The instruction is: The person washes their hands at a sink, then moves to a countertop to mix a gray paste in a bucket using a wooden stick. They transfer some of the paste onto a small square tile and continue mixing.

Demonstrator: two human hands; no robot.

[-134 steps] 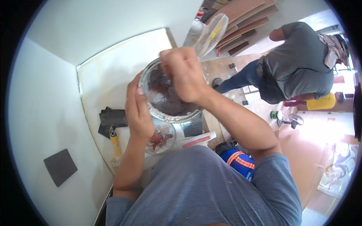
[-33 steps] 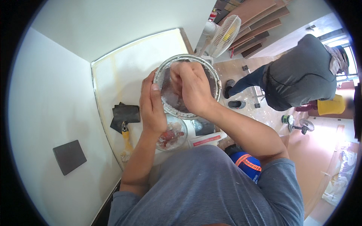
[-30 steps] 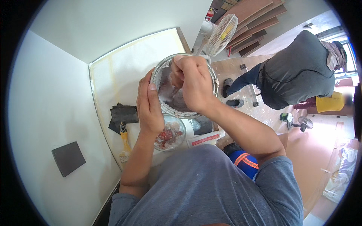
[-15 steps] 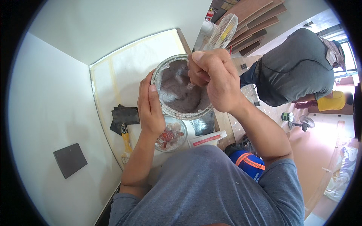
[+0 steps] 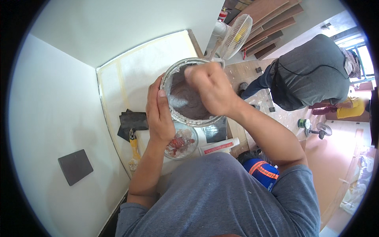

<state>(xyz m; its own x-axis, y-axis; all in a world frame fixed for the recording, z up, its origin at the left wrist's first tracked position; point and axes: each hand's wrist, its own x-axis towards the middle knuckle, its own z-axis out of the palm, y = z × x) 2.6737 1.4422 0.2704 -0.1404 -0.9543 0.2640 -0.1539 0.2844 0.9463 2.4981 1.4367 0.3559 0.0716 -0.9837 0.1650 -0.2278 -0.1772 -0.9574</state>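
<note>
A round can [image 5: 178, 117] full of grey-brown paste [image 5: 192, 102] stands tilted toward me. My left hand [image 5: 158, 114] is wrapped round its left side, thumb near the paste-smeared rim. Over the opening, my right hand [image 5: 213, 87] is closed in a fist, blurred; whatever it grips is hidden. Below the can lies a round clear dish [image 5: 196, 139] with whitish and red-orange paste. Close by are a white tube with a red label [image 5: 219, 146], a shiny dark sheet [image 5: 216, 133], black flat pieces [image 5: 132, 121] and a yellow-handled paintbrush [image 5: 134, 148].
White walls close in the left side, one bearing a dark square plate [image 5: 75, 167]. A white fan [image 5: 237, 37] and stacked brown boards [image 5: 272, 23] stand beyond. At right a person in grey [image 5: 312, 75] bends over; a blue bag [image 5: 260, 172] lies by my right elbow.
My right fist has moved left and slightly down over the can, stirring up blur. The paste's surface has shifted. My left hand keeps its hold on the can.
</note>
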